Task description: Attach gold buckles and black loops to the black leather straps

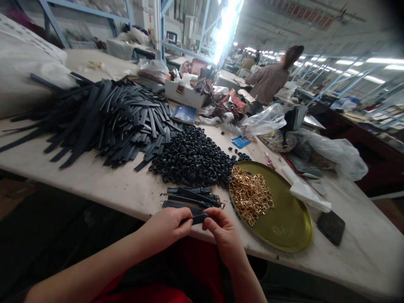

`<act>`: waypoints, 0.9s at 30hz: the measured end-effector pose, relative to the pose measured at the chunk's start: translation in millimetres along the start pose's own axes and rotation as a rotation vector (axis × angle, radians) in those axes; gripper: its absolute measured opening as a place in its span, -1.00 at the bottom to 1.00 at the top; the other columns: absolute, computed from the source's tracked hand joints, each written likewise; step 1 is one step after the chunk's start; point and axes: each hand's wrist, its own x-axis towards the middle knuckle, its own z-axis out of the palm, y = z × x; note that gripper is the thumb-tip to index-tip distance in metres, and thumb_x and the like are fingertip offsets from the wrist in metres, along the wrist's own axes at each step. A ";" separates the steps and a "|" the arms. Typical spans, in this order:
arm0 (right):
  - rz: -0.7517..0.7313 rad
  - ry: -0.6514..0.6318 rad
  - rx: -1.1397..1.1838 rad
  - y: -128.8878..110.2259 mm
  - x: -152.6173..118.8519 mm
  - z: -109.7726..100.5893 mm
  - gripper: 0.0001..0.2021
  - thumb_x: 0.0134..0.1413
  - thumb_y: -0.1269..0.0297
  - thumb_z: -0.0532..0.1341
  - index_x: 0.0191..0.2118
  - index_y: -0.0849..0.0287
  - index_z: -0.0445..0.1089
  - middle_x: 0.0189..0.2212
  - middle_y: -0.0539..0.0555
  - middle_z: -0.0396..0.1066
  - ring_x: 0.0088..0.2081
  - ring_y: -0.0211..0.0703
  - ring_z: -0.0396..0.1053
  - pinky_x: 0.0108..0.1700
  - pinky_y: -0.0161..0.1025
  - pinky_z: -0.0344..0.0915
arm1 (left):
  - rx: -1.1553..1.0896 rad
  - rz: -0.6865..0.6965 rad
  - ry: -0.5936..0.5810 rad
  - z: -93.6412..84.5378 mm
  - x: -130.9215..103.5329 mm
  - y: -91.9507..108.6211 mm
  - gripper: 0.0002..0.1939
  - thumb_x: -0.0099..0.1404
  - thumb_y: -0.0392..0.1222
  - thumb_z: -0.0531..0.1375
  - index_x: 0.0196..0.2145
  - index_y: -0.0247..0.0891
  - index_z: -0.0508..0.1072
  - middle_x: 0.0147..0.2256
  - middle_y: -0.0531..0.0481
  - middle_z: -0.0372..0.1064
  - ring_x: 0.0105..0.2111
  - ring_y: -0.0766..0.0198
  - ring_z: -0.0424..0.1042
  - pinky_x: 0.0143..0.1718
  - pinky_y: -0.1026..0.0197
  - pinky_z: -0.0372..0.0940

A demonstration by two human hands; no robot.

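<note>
Between my two hands, at the table's front edge, is a dark strap (198, 218). My left hand (172, 223) pinches it from the left, thumb and fingers pressed together. At its right end my right hand (220, 227) closes finger and thumb on it; a small loop seems to sit there, but the fingers partly hide it. Just beyond lie several dark straps with gold buckles (186, 198). Behind them rises a heap of small black loops (192, 158). To the right, gold buckles (251, 193) are piled on a round gold tray (284, 223).
A large pile of dark straps (110, 118) covers the left of the table (78, 179). Behind are a blue booklet (184, 113), a white box (183, 93) and plastic bags (265, 122). A dark flat object (331, 226) lies right of the tray. A person (268, 82) is in the background.
</note>
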 end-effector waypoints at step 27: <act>-0.458 0.364 -1.526 -43.0 34.9 -105.9 -0.87 0.05 0.36 0.08 -0.42 0.18 0.36 -0.42 0.09 0.29 -0.38 -0.17 0.27 -0.30 -0.27 0.13 | -0.611 -0.076 0.010 36.9 -0.3 -5.1 -0.74 0.20 0.02 -0.02 -0.42 -0.24 0.23 -0.70 0.23 -0.08 -0.70 0.42 -0.06 -0.67 0.37 -0.12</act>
